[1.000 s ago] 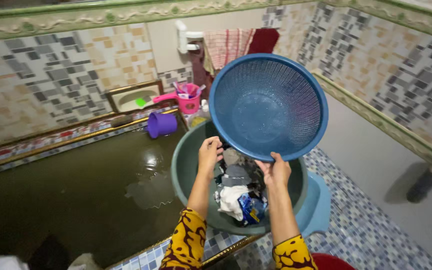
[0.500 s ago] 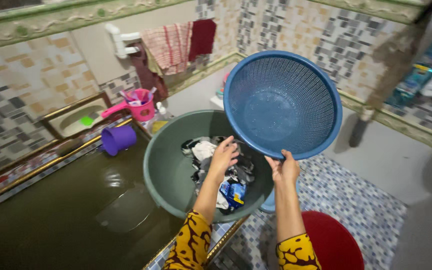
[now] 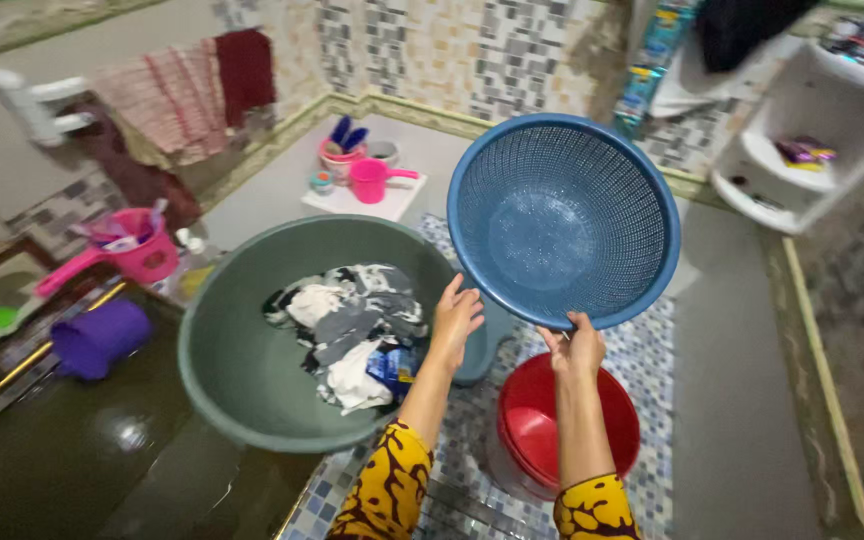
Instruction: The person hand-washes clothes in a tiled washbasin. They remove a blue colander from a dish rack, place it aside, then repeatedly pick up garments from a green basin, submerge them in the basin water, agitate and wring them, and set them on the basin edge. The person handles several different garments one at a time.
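My right hand (image 3: 576,346) grips the lower rim of a round blue perforated basket (image 3: 564,220), which is held up tilted with its empty inside facing me. My left hand (image 3: 455,318) is off the basket, fingers apart, at the right rim of a large grey-green basin (image 3: 214,388). The basin holds a heap of wet clothes (image 3: 347,330) in white, grey and blue. Both my sleeves are yellow with a dark pattern.
A red bucket (image 3: 550,425) stands on the mosaic floor below the basket. A dark water trough (image 3: 62,455) lies at left with a purple scoop (image 3: 100,336) and a pink scoop (image 3: 134,256) on its ledge. A pink cup (image 3: 370,180) sits on a white tray, and a white corner shelf (image 3: 802,165) is at right.
My left hand let go of the basket and dropped to the basin's right rim. The view swung right, bringing the red bucket and the corner shelf into sight.
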